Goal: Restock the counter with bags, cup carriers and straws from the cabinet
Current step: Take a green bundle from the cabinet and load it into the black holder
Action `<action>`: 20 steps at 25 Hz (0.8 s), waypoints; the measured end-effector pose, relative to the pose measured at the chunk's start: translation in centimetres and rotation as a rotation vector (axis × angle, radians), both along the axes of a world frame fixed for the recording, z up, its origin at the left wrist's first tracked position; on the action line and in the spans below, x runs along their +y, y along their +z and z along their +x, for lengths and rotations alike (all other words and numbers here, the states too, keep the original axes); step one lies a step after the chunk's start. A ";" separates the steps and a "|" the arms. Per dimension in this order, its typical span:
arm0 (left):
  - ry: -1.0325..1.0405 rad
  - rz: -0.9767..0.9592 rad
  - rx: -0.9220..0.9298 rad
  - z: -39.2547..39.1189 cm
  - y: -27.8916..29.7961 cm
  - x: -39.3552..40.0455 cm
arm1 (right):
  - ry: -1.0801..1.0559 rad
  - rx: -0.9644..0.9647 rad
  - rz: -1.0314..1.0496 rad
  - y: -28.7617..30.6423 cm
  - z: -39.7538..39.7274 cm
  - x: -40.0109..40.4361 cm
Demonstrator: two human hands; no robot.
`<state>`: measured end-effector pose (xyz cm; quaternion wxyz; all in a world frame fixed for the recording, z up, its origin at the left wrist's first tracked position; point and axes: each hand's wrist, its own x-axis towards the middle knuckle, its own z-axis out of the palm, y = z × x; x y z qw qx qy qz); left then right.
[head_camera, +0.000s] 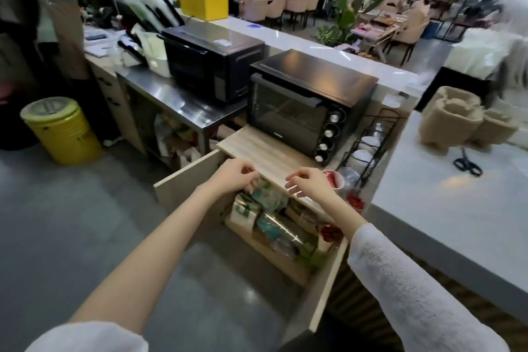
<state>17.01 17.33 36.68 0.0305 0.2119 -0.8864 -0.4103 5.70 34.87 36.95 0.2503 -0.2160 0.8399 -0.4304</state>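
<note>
Left hand [234, 177]: reached out over the open cabinet [317, 288], fingers [251, 184] loosely curled and pointing down at the wrapped packs below; whether they pinch anything cannot be told, since the fingertips are blurred against the packaging
Right hand [310, 183]: held level with the left, just in front of the wooden top [268, 157], fingers loosely curled with a gap between thumb and forefinger, nothing visibly held
Cabinet: both doors swung open toward the camera, one at either side of the forearms; the shelf inside is crammed
Packs in cabinet [274, 226]: bundles in clear plastic wrap with green and white print, lying side by side on the shelf directly below the hands; what they contain cannot be told
Red cups [334, 178]: a red paper cup lies just right of the right hand, more red items below it at the cabinet's right edge
Cup carriers [457, 123]: stack of brown pulp trays standing on the white table [445, 208] at right, well apart from the hands
Scissors [467, 164]: black-handled, on the white table near the carriers
Bags [483, 57]: pale stack at far right, blurred
Oven [303, 103]: black, standing on the wooden top behind the hands
Yellow bin [61, 130]: on the floor at left
</note>
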 end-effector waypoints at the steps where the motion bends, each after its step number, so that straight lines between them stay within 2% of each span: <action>1: 0.007 -0.011 -0.009 1.0 -0.5 -1.4 | -0.006 0.000 -0.013 -0.5 1.0 -1.4; 9: 0.028 -0.018 -0.094 6.4 -4.8 -9.8 | 0.021 -0.060 0.010 -5.1 7.7 -9.9; 14: 0.003 0.002 -0.141 4.9 -7.2 -12.0 | 0.020 -0.099 0.090 -6.6 5.9 -11.9; 20: -0.052 -0.034 -0.244 -0.5 -10.4 -14.7 | 0.077 -0.220 0.270 -11.1 1.6 -13.7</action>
